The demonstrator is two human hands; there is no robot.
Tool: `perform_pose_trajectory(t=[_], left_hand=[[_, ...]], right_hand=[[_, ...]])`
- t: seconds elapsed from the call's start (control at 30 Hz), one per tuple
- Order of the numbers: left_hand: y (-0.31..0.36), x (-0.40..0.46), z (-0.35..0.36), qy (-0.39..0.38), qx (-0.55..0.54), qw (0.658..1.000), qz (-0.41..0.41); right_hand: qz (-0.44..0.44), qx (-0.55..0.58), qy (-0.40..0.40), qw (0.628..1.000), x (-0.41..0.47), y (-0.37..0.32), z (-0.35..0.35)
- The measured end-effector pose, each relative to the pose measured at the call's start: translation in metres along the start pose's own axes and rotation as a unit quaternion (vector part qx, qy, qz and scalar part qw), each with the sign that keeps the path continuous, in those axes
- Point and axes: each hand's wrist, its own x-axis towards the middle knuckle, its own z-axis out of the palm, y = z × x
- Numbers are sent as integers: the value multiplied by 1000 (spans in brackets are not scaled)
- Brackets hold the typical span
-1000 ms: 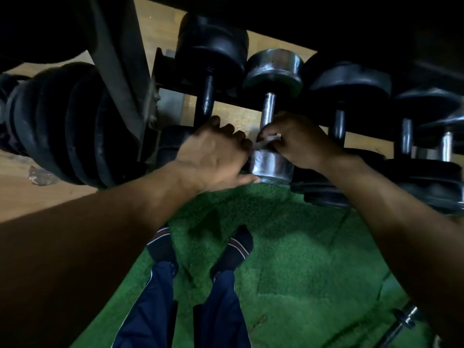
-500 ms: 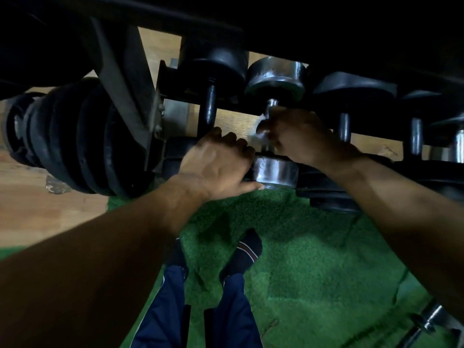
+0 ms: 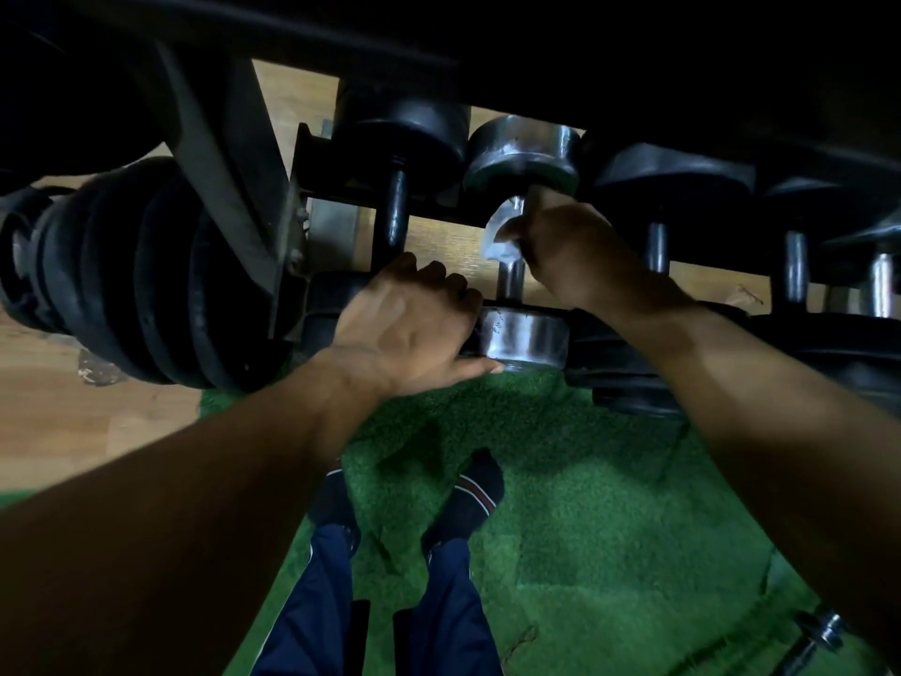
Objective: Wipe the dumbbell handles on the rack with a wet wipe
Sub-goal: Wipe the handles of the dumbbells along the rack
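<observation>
A chrome dumbbell lies on the rack's lower shelf, one shiny head near me and one far. My right hand grips a white wet wipe wrapped around the upper part of its metal handle, close to the far head. My left hand rests on the near chrome head's left side, fingers curled over the top and thumb under its front edge. Black dumbbells flank it on both sides.
A slanted black rack post and a stack of black plates stand at left. Several dark dumbbells fill the shelf at right. Green turf and my feet lie below; another dumbbell lies on the floor at lower right.
My right hand has slid the wipe up the chrome handle from the near head toward the far head. My left hand stayed on the near head.
</observation>
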Motion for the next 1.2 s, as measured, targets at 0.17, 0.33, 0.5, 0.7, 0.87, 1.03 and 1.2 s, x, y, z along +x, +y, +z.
perform_pose_trajectory(t=[0.17,0.33,0.5,0.7,0.87,1.03,1.2], left_hand=[[0,1,0,3,5,1000,-4],[-1,0,-1,0,8,1000,-2],[-1,1,0,-6,7,1000,2],[0,-1,-5,-12,7,1000,-3],[0,-1,-3,-9,11,1000,-5],[1,0,-2,-13,6,1000,-6],[1,0,-2,-15,3,1000,-6]], right_hand=[[-19,-15,-34,999,-9,-17,-3],[37,100,60,993,-5,-7,-4],[45,74,117,989,-5,-3,7],[91,92,113,985,-6,-9,10],[105,115,59,986,-3,-3,6],[40,153,7,987,-22,0,-14],[86,161,-72,981,-15,-3,-12]])
